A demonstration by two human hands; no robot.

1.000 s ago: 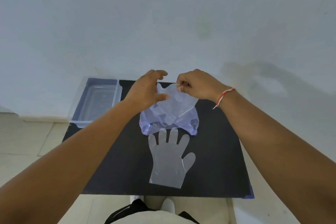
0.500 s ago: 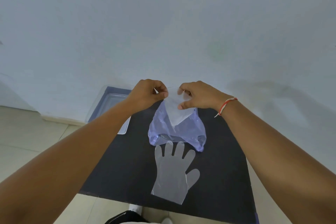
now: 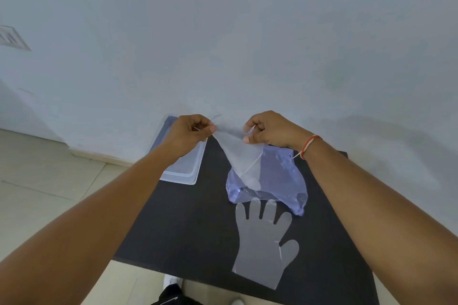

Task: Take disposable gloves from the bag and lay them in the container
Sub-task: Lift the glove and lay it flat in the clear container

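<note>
A clear disposable glove (image 3: 241,156) hangs stretched between my two hands above the black table (image 3: 188,225). My left hand (image 3: 189,132) pinches its left top corner and my right hand (image 3: 269,129) pinches its right edge. Below it lies the crumpled bluish plastic bag (image 3: 280,181), with the glove's lower tip over its mouth. A second clear glove (image 3: 265,242) lies flat on the table in front of the bag, fingers pointing away from me. The clear plastic container (image 3: 183,173) sits at the table's far left corner, partly hidden by my left forearm.
A pale wall stands right behind the table. Tiled floor lies to the left and below the near table edge, where my white shoe (image 3: 172,281) shows.
The glove has come further out of the bag and my hands have spread apart, stretching it. The bag has sunk onto the table. The camera has tilted up and left.
</note>
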